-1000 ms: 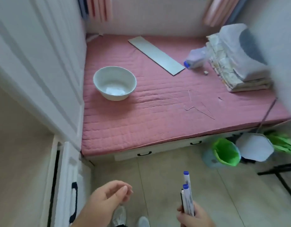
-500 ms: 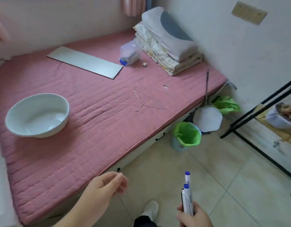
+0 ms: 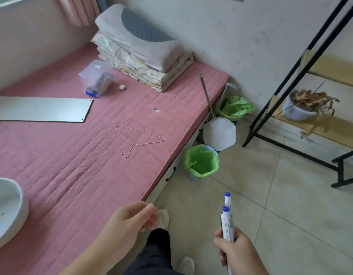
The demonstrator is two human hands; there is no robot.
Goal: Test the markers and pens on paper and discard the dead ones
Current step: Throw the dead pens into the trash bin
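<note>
The fingers of the right hand are curled round a small bundle of white markers with blue caps, held upright low in the view above the pale tiled floor; at least two caps show, one higher than the other. The left hand hangs beside it over the bed's near corner, fingers loosely curled and holding nothing.

Ahead of the markers, a small bin lined with a green plastic bag stands on the floor against the bed's edge, with a white octagonal lid just behind it and a second green-bagged bin near the wall.

On the pink quilted mattress lie a thin pink wire hanger, a flat grey metal panel, a clear plastic box with a blue clasp, a stack of folded bedding topped by a pillow and, at the left edge, a white bowl. A black metal rack holds a pot with a dried plant.
</note>
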